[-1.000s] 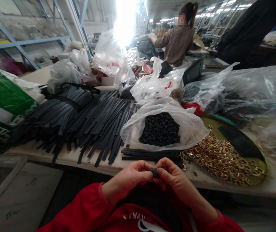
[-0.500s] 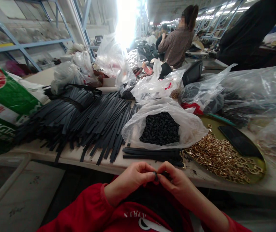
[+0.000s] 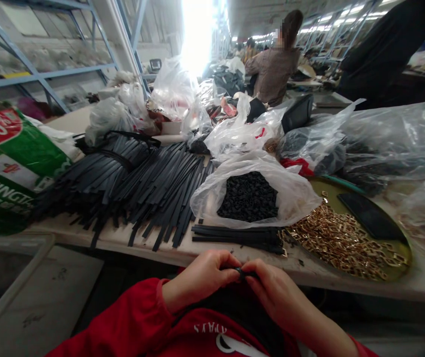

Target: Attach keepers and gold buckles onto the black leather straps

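In the head view, my left hand (image 3: 205,275) and my right hand (image 3: 276,291) meet in front of my body, just below the table edge. Thumb and fingers of both pinch a small black piece (image 3: 241,273), mostly covered by the fingertips; its exact kind is unclear. Just beyond lies a short stack of black straps (image 3: 234,237), some with gold buckles at their right end. An open plastic bag (image 3: 203,201) behind it contains many small black loop-like pieces (image 3: 247,197). To the right, a round yellowish tray (image 3: 401,265) bears a heap of gold buckles (image 3: 342,243).
A dark phone (image 3: 368,214) lies on the tray. Large bundles of black straps (image 3: 160,191) spread over the table's left, beside a green bag (image 3: 0,198). Clear plastic bags (image 3: 242,131) crowd the back. A person (image 3: 277,69) is farther off; another in dark clothes (image 3: 383,54) is at right.
My right hand has turned slightly, its fingers now lying more over the small black piece. My left hand keeps its pinch. The view has shifted a little.
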`<state>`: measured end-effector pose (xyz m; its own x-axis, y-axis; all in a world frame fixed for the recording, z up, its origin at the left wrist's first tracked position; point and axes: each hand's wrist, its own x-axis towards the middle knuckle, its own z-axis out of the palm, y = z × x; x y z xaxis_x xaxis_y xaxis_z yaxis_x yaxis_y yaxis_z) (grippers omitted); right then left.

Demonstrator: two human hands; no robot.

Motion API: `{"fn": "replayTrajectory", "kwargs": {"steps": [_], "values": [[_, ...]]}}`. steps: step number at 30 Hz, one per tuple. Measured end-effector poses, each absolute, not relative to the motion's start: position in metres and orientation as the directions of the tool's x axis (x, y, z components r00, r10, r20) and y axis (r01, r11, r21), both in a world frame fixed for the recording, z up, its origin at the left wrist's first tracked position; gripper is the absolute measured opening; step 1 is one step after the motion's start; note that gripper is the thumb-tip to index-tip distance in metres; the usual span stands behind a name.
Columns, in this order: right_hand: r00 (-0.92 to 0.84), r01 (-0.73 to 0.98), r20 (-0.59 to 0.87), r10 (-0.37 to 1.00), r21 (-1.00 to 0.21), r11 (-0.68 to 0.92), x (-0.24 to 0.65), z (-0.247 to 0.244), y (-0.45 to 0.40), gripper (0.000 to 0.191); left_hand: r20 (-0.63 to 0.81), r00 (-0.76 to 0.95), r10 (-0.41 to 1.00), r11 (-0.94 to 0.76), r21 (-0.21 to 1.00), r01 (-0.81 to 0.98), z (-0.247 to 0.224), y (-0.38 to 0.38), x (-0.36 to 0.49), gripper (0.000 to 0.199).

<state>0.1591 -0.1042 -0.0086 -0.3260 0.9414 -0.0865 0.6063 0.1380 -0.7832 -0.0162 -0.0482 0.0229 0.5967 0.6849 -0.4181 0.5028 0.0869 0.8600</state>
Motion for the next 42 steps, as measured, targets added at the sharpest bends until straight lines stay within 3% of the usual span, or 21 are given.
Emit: {"fn": "replayTrajectory", "kwargs": {"steps": [4,10,16,26,31,35,38,40,42], "values": [[-0.364,0.592,-0.075,0.928,-0.788,0.169,0.16,-0.009,-0.104,0.028,-0.314,0.591,0.743,-0.055,0.852,0.521,0.014,-0.052,-0.012,0.029],[-0.323,0.428,-0.103,0.941,-0.903,0.047,0.17,-0.019,-0.1,0.029,-0.275,0.679,0.68,-0.022,0.919,0.395,0.013,-0.048,-0.017,0.044],[-0.384,0.442,-0.168,0.908,-0.897,0.021,0.172,-0.016,-0.096,0.03,-0.409,0.688,0.6,0.168,0.905,0.391,0.005,-0.041,-0.013,0.039],[-0.401,0.388,-0.202,0.894,-0.921,-0.034,0.173,-0.02,-0.092,0.029,-0.509,0.704,0.496,0.273,0.861,0.43,0.003,-0.032,-0.014,0.031],[-0.423,0.381,-0.203,0.883,-0.924,-0.029,0.175,-0.018,-0.09,0.028,-0.544,0.652,0.528,0.315,0.839,0.444,-0.006,-0.032,-0.008,0.018],[-0.385,0.354,-0.18,0.905,-0.935,-0.035,0.173,-0.024,-0.094,0.029,-0.488,0.675,0.553,0.201,0.865,0.46,-0.011,-0.033,-0.002,0.019],[-0.317,0.42,-0.15,0.936,-0.908,-0.003,0.176,-0.03,-0.093,0.032,-0.431,0.711,0.556,-0.005,0.854,0.521,-0.006,-0.028,-0.004,0.022],[-0.224,0.554,-0.083,0.971,-0.83,0.057,0.184,-0.031,-0.086,0.032,-0.355,0.668,0.654,-0.199,0.771,0.604,-0.003,-0.021,-0.005,0.025],[-0.096,0.741,0.053,0.994,-0.663,0.107,0.196,-0.032,-0.073,0.028,-0.213,0.601,0.771,-0.346,0.652,0.675,-0.005,-0.011,-0.004,0.025]]}}
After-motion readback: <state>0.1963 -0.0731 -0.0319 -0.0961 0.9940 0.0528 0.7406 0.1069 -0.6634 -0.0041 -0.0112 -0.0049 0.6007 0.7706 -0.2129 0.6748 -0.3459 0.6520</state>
